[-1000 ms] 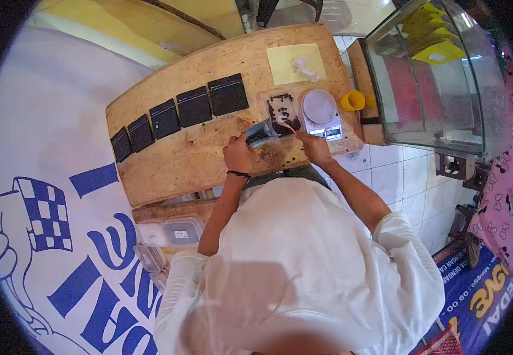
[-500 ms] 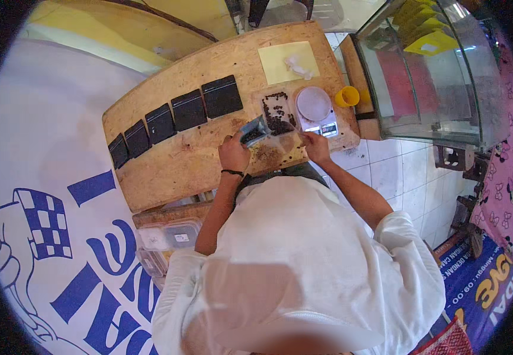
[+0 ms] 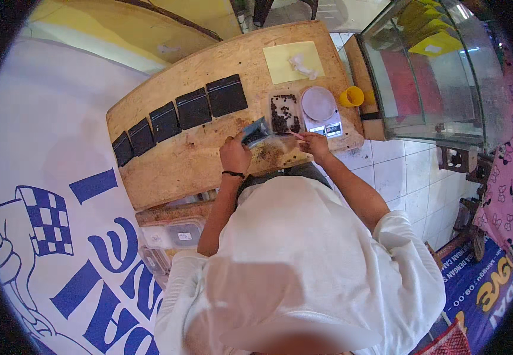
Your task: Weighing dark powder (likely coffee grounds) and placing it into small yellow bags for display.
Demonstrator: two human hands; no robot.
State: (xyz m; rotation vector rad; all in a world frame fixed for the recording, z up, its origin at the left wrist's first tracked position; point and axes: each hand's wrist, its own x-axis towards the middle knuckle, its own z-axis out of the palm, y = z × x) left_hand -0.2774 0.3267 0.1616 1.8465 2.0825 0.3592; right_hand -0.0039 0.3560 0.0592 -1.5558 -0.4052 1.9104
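Observation:
My left hand point(image 3: 234, 155) is closed around a small dark pouch point(image 3: 257, 131), tilted, with its shiny side toward the right. My right hand point(image 3: 315, 146) pinches a thin pink utensil point(image 3: 295, 135), perhaps a spoon; its far end reaches the near edge of a clear plastic tray point(image 3: 272, 109). Small dark pieces point(image 3: 280, 125) lie scattered in that tray, thickest toward its near end. Right of the tray stands a white digital scale point(image 3: 325, 131) with a round platform point(image 3: 318, 103) and a lit display. The pouch's contents are hard to make out.
Several black pouches point(image 3: 193, 107) lie in a row on the wooden table point(image 3: 185, 151). A yellow sheet point(image 3: 276, 71) with a crumpled white piece point(image 3: 302, 67) is at the back. A yellow cup point(image 3: 351, 96) stands beside the scale. Farther right is a glass case point(image 3: 434, 94).
My right hand has shifted slightly left relative to the table, and the pink utensil now shows plainly at the tray's near edge. My left hand keeps hold of the pouch.

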